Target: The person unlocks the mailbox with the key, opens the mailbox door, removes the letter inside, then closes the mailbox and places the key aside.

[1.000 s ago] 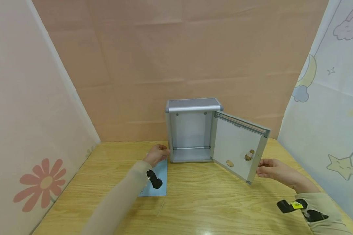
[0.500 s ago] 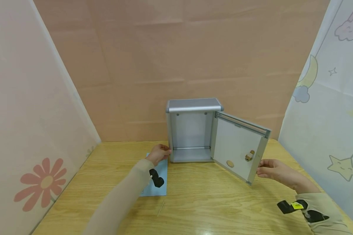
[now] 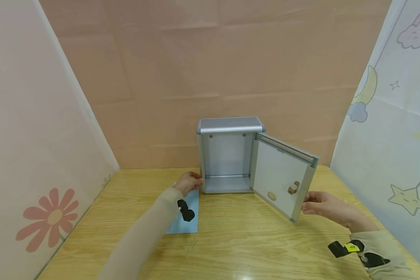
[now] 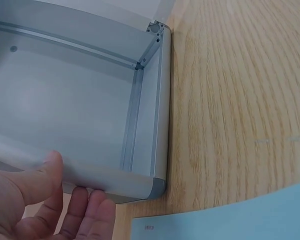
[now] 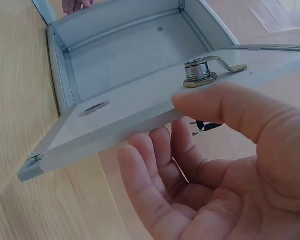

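A silver metal letter box [image 3: 227, 155] stands upright on the table, its door [image 3: 280, 175] swung out to the right. My left hand [image 3: 188, 183] holds the box's left side low down; in the left wrist view, the thumb [image 4: 51, 167] lies on the front edge and the fingers curl against the outer side. My right hand [image 3: 323, 206] grips the door's free edge, thumb on the inner side near the cam lock [image 5: 200, 72], fingers curled behind. Keys [image 5: 206, 127] hang partly hidden behind the door. A light blue sheet [image 3: 185, 217] lies beneath my left forearm.
The wooden table [image 3: 238, 241] runs forward to a brown backdrop [image 3: 168, 77]. A flower-printed panel [image 3: 52, 136] borders the left, and a panel with stars and clouds [image 3: 399, 147] borders the right. The door has a round hole [image 5: 94, 108] low down.
The door has swung slightly left and toward me, with my right hand moving along on its edge. My left hand stays at the box's side.
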Demonstrator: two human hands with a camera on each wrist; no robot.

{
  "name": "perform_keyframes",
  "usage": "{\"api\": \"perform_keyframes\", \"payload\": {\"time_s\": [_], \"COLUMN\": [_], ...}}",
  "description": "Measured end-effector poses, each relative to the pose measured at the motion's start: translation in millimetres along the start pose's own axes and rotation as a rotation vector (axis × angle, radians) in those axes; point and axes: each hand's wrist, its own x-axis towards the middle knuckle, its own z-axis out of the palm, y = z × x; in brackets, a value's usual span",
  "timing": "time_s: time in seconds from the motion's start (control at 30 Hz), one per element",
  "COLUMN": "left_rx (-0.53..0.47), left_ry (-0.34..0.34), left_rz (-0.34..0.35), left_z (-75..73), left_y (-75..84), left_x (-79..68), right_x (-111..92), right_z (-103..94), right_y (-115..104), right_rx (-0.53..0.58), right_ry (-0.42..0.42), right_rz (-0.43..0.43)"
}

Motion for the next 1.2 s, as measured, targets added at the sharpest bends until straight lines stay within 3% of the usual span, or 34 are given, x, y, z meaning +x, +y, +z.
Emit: {"api": "perform_keyframes", "payload": {"time_s": [0.43,0.63,0.73,0.93,1.2], "left_rx": [0.005,0.008,0.005,-0.005,0.013], "left_ry": [0.004,0.007,0.007,0.001,0.005], "left_rz": [0.002,-0.003,0.002,-0.002,-0.017], "left_z": [2.0,1.8,1.6,0.8,1.3], "left_y": [1.2,1.9,3.4,5.7,7.5], "left_x": [-2.6,-3.7,-5.4,-7.9,-7.8], "right_x": [15,20,22,27,32], "right_z": [47.7,52.4,45.0,29.4,32.8], "right_y": [-19,-22,-18,-10,-14], "right_rx": [-0.061,-0.057,0.029,0.340,0.391], "right_ry": [-0.057,-0.089,-0.145,-0.281,-0.286], "right_rz": [-0.041,-0.065,-0.096,-0.169,-0.188]}}
